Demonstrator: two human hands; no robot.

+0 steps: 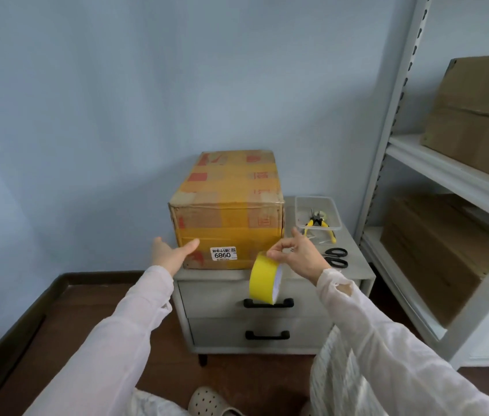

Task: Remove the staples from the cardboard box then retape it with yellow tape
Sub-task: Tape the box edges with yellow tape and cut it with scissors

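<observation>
A cardboard box with yellow tape strips across its top and front stands on a grey nightstand. A white label reading 0989 upside down is stuck on its front. My left hand is open, its thumb touching the box's lower left front corner. My right hand pinches the top edge of a yellow tape roll, which hangs in front of the box's lower right corner.
A clear plastic tray with yellow-handled pliers sits right of the box, and black scissors lie nearer. A white metal shelf with cardboard boxes stands at the right. A blue wall is behind.
</observation>
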